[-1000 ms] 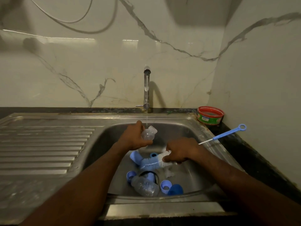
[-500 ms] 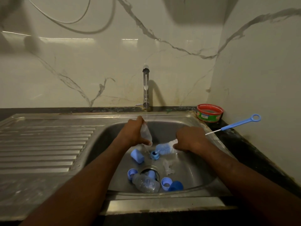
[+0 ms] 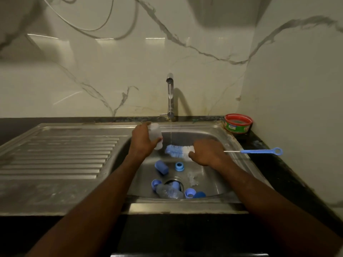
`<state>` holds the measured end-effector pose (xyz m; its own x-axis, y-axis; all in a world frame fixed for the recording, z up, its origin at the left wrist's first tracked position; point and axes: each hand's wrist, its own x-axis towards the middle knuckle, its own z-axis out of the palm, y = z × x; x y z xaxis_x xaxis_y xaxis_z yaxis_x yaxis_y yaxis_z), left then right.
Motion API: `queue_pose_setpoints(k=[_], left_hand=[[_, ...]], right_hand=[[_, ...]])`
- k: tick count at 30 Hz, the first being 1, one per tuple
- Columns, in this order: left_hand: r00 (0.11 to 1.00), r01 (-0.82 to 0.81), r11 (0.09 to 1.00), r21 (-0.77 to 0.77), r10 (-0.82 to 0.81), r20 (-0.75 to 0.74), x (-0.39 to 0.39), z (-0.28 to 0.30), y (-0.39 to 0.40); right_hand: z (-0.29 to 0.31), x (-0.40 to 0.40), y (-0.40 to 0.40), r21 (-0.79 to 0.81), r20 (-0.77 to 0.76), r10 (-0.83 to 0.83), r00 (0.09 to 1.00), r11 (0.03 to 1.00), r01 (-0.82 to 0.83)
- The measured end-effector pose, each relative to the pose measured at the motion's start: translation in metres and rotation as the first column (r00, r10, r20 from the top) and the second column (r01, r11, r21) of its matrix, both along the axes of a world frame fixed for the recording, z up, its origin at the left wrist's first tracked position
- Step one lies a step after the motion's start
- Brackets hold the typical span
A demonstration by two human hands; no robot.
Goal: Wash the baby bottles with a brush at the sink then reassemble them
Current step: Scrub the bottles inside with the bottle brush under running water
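Sink (image 3: 219, 134), stainless, taken as landmark. Tap (image 3: 170, 95) at its back rim, thin stream running into the basin. Left hand (image 3: 143, 140), fingers curled round a clear bottle (image 3: 155, 135), held over the basin's back left, just left of the stream. Right hand (image 3: 206, 153) grips the bottle brush (image 3: 179, 151); bristle head points left, beside the bottle's mouth, apart from it; blue handle (image 3: 259, 151) juts past the sink's right rim. Basin floor: blue cap (image 3: 161, 166), blue ring (image 3: 179, 166), clear teats (image 3: 193, 179), second bottle (image 3: 168, 191) lying across the drain, more blue caps near the front wall. Ribbed drainboard (image 3: 61, 154) left of the sink. Red-rimmed tub (image 3: 238, 123) at its back right corner, against the wall.
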<state>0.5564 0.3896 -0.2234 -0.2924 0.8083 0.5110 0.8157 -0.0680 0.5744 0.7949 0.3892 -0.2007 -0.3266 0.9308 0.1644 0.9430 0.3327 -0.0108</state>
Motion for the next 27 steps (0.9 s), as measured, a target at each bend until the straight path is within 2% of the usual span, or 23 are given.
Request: queue_pose_setpoints(k=[2, 4, 5, 6, 7, 8, 9, 10, 11, 12, 16, 17, 18, 19, 21, 22, 25, 27], left_hand=[[1.000, 0.008, 0.987, 0.164, -0.007, -0.003, 0.000, 0.009, -0.009], [1.000, -0.004, 0.931, 0.365, 0.003, 0.003, -0.001, 0.019, -0.016], [1.000, -0.015, 0.911, 0.412, 0.008, 0.017, -0.001, 0.020, -0.018], [1.000, -0.005, 0.922, 0.387, 0.000, 0.013, -0.002, 0.018, -0.019], [0.999, 0.036, 0.961, 0.274, -0.031, -0.021, -0.003, 0.012, -0.016], [0.995, 0.070, 0.995, 0.071, -0.065, -0.075, -0.005, 0.001, -0.012], [0.988, 0.073, 0.989, -0.128, -0.089, -0.126, -0.005, -0.010, -0.012], [0.987, 0.056, 0.972, -0.229, -0.089, -0.137, -0.005, -0.018, -0.012], [0.992, 0.035, 0.971, -0.236, -0.063, -0.114, -0.003, -0.020, -0.012], [0.995, 0.010, 0.987, -0.160, -0.026, -0.095, -0.002, -0.019, -0.012], [0.993, 0.031, 0.977, 0.209, -0.007, -0.114, 0.006, 0.009, -0.018], [0.995, 0.020, 0.971, 0.238, 0.004, -0.100, 0.006, 0.010, -0.019], [0.997, 0.009, 0.976, 0.217, 0.007, -0.071, 0.003, 0.006, -0.018], [0.999, 0.006, 0.991, 0.131, -0.002, -0.033, 0.002, 0.002, -0.016], [0.999, 0.033, 0.991, -0.131, -0.038, -0.037, 0.002, -0.009, -0.015], [0.998, 0.023, 0.986, -0.168, -0.033, -0.052, 0.001, -0.011, -0.014], [1.000, -0.004, 0.997, -0.073, 0.004, 0.000, -0.001, -0.009, -0.011], [0.999, 0.031, 0.989, -0.142, -0.033, -0.009, 0.003, -0.010, -0.010]], right_hand=[[0.007, 0.002, -0.002, 0.105, -0.077, -0.002, 0.997, 0.994, 0.010], [0.016, 0.003, -0.002, 0.275, -0.169, -0.002, 0.986, 0.960, 0.049], [0.018, 0.003, -0.002, 0.351, -0.207, 0.010, 0.978, 0.934, 0.065], [0.019, 0.002, -0.002, 0.386, -0.230, 0.021, 0.973, 0.920, 0.071], [0.018, 0.002, -0.002, 0.356, -0.224, 0.018, 0.974, 0.932, 0.065], [0.014, 0.002, -0.002, 0.278, -0.180, 0.006, 0.984, 0.959, 0.045], [0.008, 0.001, -0.001, 0.177, -0.101, -0.010, 0.995, 0.984, 0.028], [0.003, 0.002, -0.001, 0.098, -0.018, -0.025, 1.000, 0.995, 0.027], [-0.001, 0.003, 0.000, 0.065, 0.033, -0.039, 0.999, 0.997, 0.037], [-0.002, 0.003, 0.001, 0.072, 0.034, -0.047, 0.998, 0.996, 0.045], [0.007, 0.002, 0.005, 0.227, -0.157, -0.029, 0.987, 0.972, 0.065], [0.008, 0.001, 0.005, 0.257, -0.189, -0.013, 0.982, 0.964, 0.063], [0.006, 0.000, 0.005, 0.259, -0.192, -0.007, 0.981, 0.964, 0.058], [0.003, -0.001, 0.005, 0.226, -0.166, -0.012, 0.986, 0.973, 0.050], [-0.004, -0.001, 0.003, 0.115, -0.050, -0.049, 0.998, 0.992, 0.054], [-0.005, -0.001, 0.003, 0.102, -0.021, -0.056, 0.998, 0.993, 0.058], [-0.001, 0.001, 0.006, 0.165, -0.096, -0.039, 0.995, 0.985, 0.054], [0.000, 0.001, 0.006, 0.152, -0.093, -0.045, 0.995, 0.987, 0.059]])
